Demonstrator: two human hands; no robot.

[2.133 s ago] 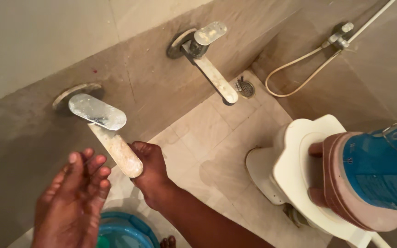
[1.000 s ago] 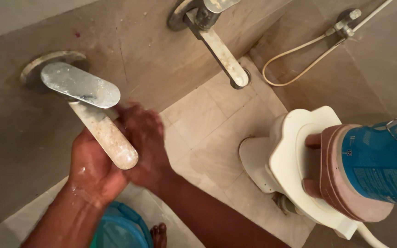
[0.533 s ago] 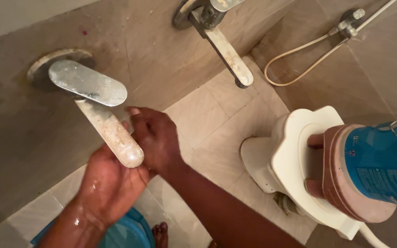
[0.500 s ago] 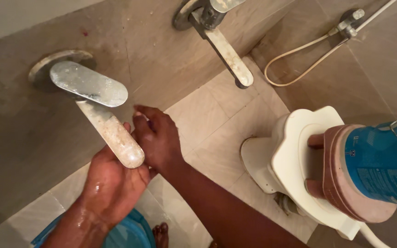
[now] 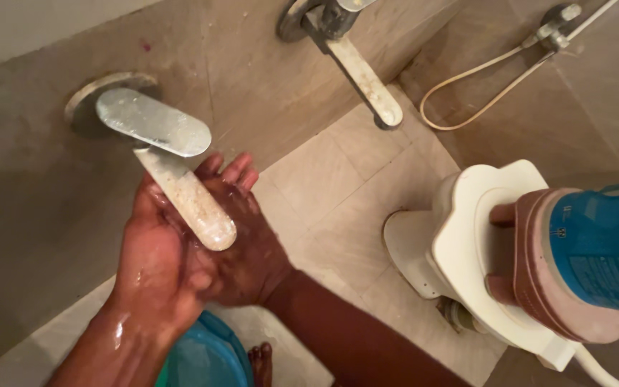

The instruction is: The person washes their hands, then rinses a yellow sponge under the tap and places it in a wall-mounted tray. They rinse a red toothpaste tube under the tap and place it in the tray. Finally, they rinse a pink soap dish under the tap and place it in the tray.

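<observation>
Both wet hands, left hand and right hand, pressed together, fingers loose, gripping nothing, under the crusted, chalky-stained tap spout left of centre.

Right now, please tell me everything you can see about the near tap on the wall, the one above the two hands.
The near tap is metal, fixed to the brown tiled wall by a round plate. It has a flat oval lever on top, dull and spotted, and a long flat spout below, crusted with pale scale, slanting down to a rounded end. The wet left hand and right hand are pressed together just under the spout; whether they touch it cannot be told.
</observation>
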